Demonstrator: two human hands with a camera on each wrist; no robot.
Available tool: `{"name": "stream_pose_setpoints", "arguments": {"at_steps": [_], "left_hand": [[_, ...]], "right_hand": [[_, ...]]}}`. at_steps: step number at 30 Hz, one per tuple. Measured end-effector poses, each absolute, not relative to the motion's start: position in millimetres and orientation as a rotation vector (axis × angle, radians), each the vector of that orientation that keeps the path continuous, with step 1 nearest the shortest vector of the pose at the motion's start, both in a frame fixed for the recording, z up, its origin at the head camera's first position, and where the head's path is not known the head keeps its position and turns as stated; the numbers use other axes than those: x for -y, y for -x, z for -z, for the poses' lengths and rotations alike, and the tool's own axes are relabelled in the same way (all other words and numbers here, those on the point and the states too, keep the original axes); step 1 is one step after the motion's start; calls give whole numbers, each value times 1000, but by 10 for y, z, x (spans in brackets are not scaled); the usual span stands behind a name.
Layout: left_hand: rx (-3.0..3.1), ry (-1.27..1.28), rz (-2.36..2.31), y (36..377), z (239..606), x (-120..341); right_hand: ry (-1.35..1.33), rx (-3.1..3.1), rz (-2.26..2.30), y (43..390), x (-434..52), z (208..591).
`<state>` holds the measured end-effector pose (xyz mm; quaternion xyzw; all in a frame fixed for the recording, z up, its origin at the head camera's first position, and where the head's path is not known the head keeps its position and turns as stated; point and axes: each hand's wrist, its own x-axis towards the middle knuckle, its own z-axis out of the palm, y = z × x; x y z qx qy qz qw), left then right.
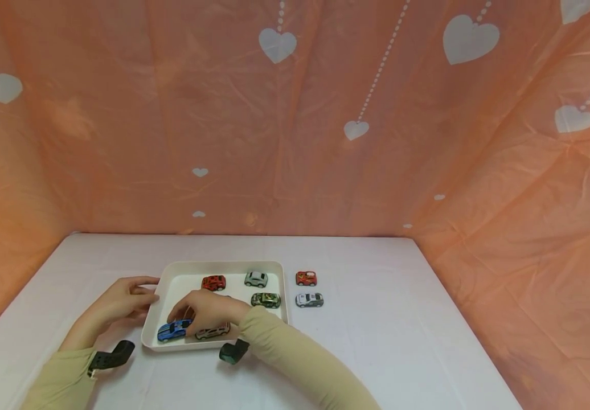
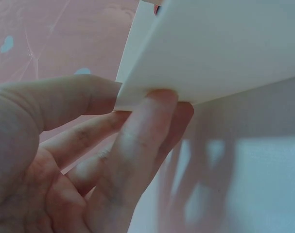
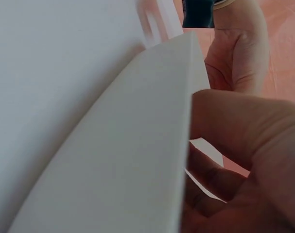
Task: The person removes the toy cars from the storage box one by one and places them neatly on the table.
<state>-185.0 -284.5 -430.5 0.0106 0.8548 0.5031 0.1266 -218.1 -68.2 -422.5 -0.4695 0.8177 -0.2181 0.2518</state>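
A white tray lies on the table with several toy cars in it. My right hand reaches over its near side, fingers curled down on the roof of a blue car. A beige car sits right beside that, half under the hand. In the right wrist view the tray's wall hides the fingers, and only the right hand's thumb side shows. My left hand holds the tray's left rim; in the left wrist view the left hand has its thumb on the tray edge and its fingers against the outer wall.
Further back in the tray stand a red car, a grey car and a camouflage car. To the right of the tray, on the white table, stand another red car and a white car. Orange heart-print cloth walls the table in.
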Motion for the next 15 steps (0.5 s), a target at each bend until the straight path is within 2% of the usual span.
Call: {"name": "stream_pose_setpoints", "arguments": {"at_steps": [15], "left_hand": [[-2472, -49, -1493, 1827, 4297, 2848]], "right_hand": [[1246, -2229, 595, 2154, 729, 4254]]}}
